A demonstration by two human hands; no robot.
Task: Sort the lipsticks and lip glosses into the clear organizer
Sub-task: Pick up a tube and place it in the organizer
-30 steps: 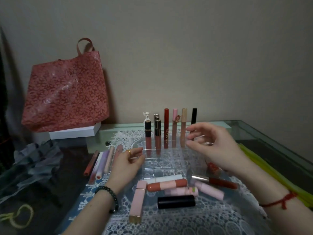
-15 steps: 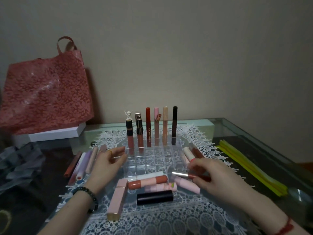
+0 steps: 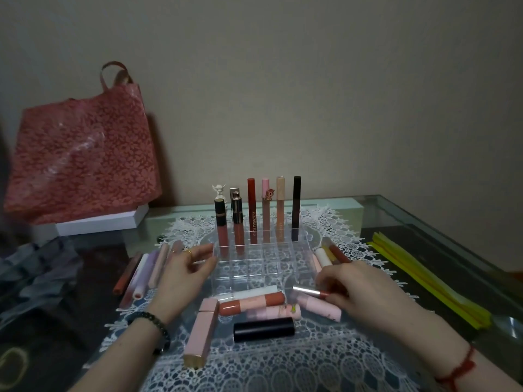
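Note:
A clear organizer (image 3: 254,267) stands on a lace mat, with several tall lip glosses (image 3: 252,210) upright in its back row. My left hand (image 3: 181,278) rests against the organizer's left wall, fingers loosely bent. My right hand (image 3: 359,290) pinches a red lip gloss with a silver cap (image 3: 307,290) that lies just right of the organizer's front. In front lie a coral lipstick (image 3: 252,302), a pink square tube (image 3: 202,332), a black lipstick (image 3: 263,329) and pale pink tubes (image 3: 319,305). More tubes (image 3: 147,270) lie to the left, and others (image 3: 329,254) to the right.
A red patterned bag (image 3: 82,154) sits on a white box (image 3: 99,222) at the back left. Yellow strips (image 3: 424,278) lie along the glass table's right side. Grey crumpled cloth (image 3: 34,273) lies at the left.
My right hand came down from the organizer's back right to the table and took hold of the silver-capped red gloss. The left hand stayed beside the organizer.

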